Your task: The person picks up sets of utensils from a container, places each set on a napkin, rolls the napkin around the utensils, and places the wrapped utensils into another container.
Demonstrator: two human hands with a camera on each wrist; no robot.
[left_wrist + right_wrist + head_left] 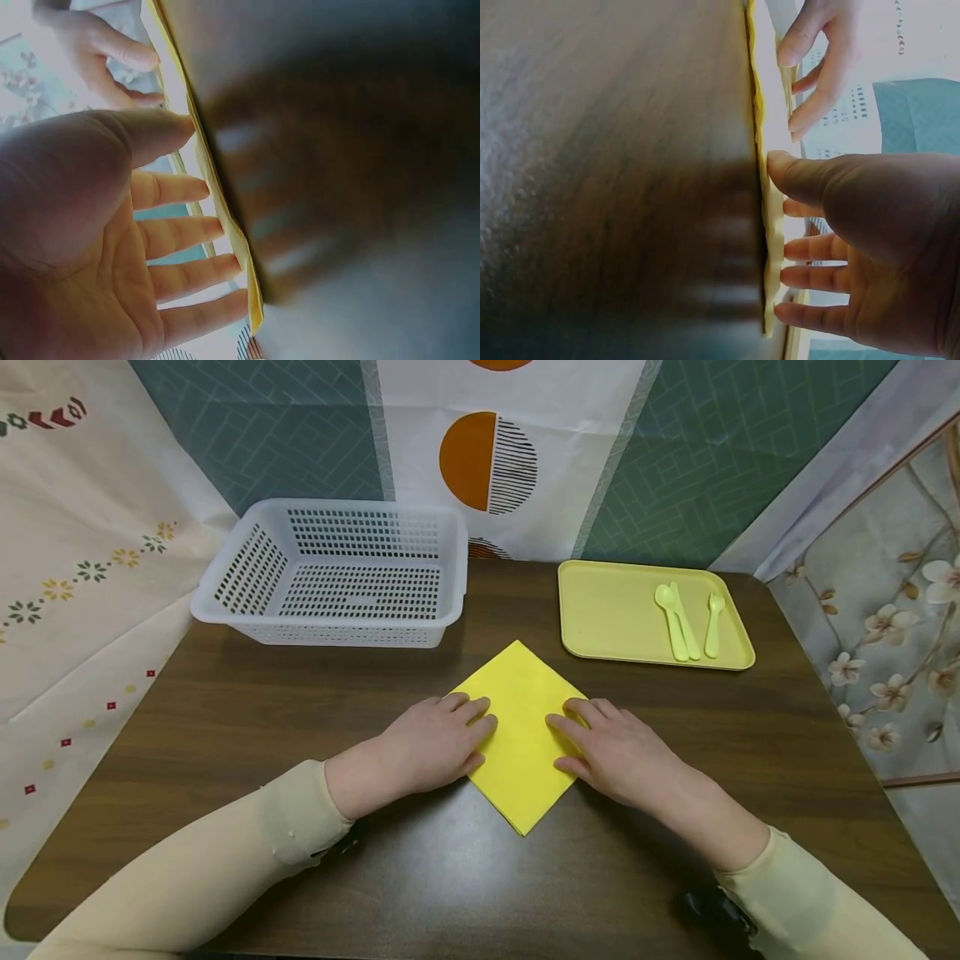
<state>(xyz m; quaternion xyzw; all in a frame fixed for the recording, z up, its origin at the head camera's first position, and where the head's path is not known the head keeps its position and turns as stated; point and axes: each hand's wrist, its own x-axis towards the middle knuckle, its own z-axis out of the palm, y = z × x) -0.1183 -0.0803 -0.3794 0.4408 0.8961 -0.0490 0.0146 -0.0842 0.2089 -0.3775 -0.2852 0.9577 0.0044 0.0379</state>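
A folded yellow napkin or cloth [522,735] lies flat on the dark wooden table, one corner toward me, like a diamond. My left hand [438,739] rests its fingertips on the left part of it. On the opposite side, my right hand [618,747] touches the right part with fingers spread. In the left wrist view, the thumb and fingertips of the left hand [112,240] meet the top of the thin yellow layers [232,232]. The right wrist view has the right hand [870,247] pressing along the yellow edge [761,150] likewise. Neither hand grips anything.
A white perforated plastic basket [337,633] stands at the back left. At the back right is a yellow tray [611,614], bearing a pale spoon [671,618], a knife [686,622] and a smaller fork-like utensil [713,622]. Patterned cloths hang around the table [300,710].
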